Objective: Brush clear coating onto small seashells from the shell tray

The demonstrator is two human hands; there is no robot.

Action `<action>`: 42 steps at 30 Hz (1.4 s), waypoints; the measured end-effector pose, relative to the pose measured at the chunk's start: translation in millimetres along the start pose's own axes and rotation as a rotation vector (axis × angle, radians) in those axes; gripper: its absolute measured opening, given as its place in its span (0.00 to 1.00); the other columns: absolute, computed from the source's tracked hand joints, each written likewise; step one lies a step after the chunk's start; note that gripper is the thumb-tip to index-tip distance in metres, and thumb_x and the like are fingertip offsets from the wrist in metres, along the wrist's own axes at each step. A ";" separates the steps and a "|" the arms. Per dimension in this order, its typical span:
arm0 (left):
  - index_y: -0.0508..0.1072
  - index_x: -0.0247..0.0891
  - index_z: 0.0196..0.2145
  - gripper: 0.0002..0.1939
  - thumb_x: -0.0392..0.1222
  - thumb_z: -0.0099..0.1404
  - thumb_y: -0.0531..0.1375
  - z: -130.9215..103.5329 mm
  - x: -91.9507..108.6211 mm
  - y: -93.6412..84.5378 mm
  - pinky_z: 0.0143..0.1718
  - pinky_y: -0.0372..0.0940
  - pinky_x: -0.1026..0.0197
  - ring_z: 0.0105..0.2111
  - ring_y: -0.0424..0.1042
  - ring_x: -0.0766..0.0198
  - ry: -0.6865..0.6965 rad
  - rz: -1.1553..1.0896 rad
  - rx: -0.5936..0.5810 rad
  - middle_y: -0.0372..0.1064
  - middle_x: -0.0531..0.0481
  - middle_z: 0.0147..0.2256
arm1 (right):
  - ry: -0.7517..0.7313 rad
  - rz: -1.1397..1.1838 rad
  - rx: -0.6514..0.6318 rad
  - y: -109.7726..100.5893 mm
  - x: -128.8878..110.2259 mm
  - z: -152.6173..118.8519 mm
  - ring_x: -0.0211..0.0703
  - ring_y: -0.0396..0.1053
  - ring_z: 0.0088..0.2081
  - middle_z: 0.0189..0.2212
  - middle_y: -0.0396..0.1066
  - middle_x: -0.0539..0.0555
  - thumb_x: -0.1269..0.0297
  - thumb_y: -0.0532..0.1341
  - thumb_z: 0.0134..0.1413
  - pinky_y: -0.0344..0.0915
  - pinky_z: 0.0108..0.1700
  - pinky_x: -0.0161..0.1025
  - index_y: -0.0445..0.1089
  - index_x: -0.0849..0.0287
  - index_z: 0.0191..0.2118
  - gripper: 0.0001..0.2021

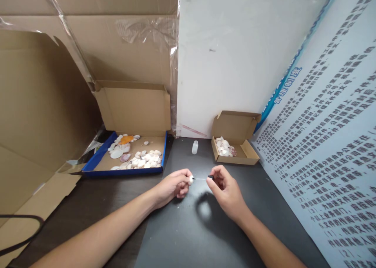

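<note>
White panel (249,44) stood behind a dark surface (176,236). Blue-edged box (123,173) of shells (147,161) sat left, smaller cardboard box (237,159) right. Left hand (173,185) and right hand (225,187) both had the grip pinched. Bottle (195,147) stood between the boxes. Right held a black-capped applicator (210,177) (thin stem), tip at the small white shell (191,180) in left's fingertips.

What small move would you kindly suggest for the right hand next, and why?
I would probably dab the applicator lightly on the white piece: the right hand holds it by its black cap, pointing toward that piece in the left hand, and the bottle stands uncapped.
</note>
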State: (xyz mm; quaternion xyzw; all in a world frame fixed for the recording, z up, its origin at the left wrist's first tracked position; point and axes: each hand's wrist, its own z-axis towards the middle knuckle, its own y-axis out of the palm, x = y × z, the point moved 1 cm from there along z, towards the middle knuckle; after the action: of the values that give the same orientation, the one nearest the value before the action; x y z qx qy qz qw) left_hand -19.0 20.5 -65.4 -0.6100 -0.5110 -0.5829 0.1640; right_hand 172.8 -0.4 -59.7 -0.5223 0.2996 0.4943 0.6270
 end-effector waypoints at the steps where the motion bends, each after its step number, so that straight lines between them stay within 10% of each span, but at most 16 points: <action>1: 0.62 0.37 0.29 0.06 0.39 0.56 0.58 -0.4 0.5 -0.2 0.19 0.42 0.69 0.17 0.47 0.74 -0.001 0.001 0.002 0.48 0.61 0.18 | 0.007 -0.027 0.002 0.0 -0.1 -0.1 0.35 0.53 0.22 0.21 0.54 0.43 0.60 0.58 0.58 0.51 0.25 0.33 0.58 0.56 0.35 0.07; 42: 0.63 0.38 0.30 0.09 0.41 0.56 0.61 -4.8 3.9 0.9 0.20 0.35 0.66 0.19 0.41 0.73 -0.025 0.011 -0.044 0.43 0.61 0.20 | -0.041 0.076 0.019 -1.0 -8.3 -3.3 0.35 0.51 0.22 0.21 0.52 0.43 0.61 0.57 0.58 0.51 0.24 0.33 0.59 0.56 0.36 0.06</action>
State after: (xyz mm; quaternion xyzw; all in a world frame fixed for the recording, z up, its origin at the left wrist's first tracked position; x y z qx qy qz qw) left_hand -21.7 18.0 -60.3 -0.6234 -0.4968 -0.5856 0.1472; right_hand 171.4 -6.1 -52.9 -0.4944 0.3110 0.5255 0.6186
